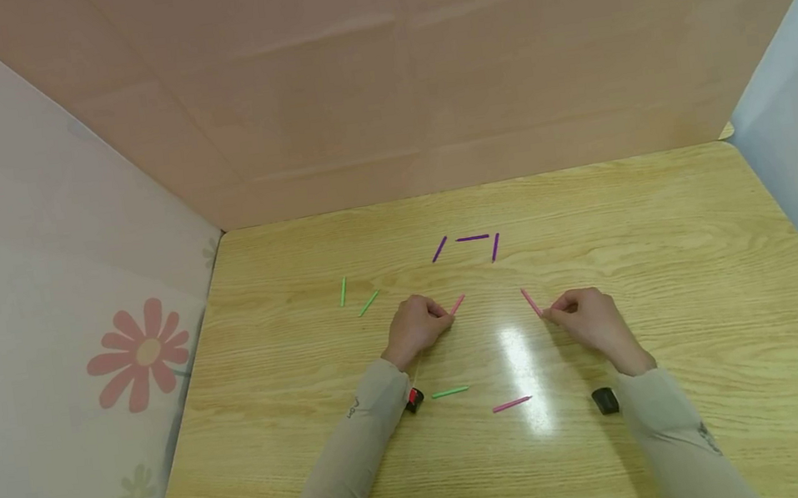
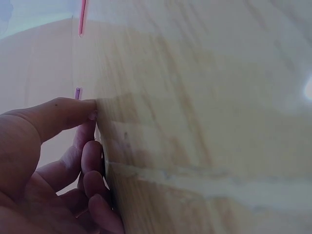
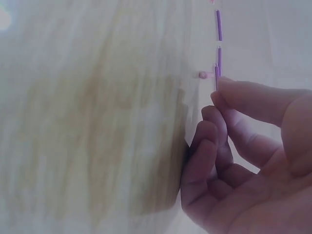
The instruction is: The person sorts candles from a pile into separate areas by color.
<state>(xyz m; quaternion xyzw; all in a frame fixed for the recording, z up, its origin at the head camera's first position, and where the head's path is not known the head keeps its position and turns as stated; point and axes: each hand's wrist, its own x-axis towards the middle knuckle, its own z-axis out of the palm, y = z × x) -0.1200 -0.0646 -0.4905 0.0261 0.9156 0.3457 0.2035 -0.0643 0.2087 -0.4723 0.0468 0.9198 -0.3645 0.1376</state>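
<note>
On the wooden table (image 1: 673, 263), working from left to right:

Two green sticks (image 1: 356, 297) lie at the far left, well apart from both hands and touched by neither.

The left hand (image 1: 415, 327) rests on the table with fingers curled. Its fingertips pinch the near end of the left pink stick (image 1: 457, 303). The long axis of this stick runs diagonally, away from the person and to the right. In the left wrist view the thumb is extended, and the other fingers (image 2: 90, 161) curl against the table.

Beyond and between the hands, three purple sticks (image 1: 472, 238) form an open frame: one slanted on the left, one level across the far side, one slanted on the right. The frame is open toward the person. Both pink sticks lie just nearer than its open side.

The right hand (image 1: 590, 319) is likewise curled, pinching the near end of the right pink stick (image 1: 530, 302). Its long axis slants away from the person and to the left, mirroring the left stick. Each hand is nearest its own stick.

Nearer the person, between the forearms, a third green stick (image 1: 451, 392) and a third pink stick (image 1: 512, 404) lie loose, roughly crosswise.

No containers are in view.
</note>
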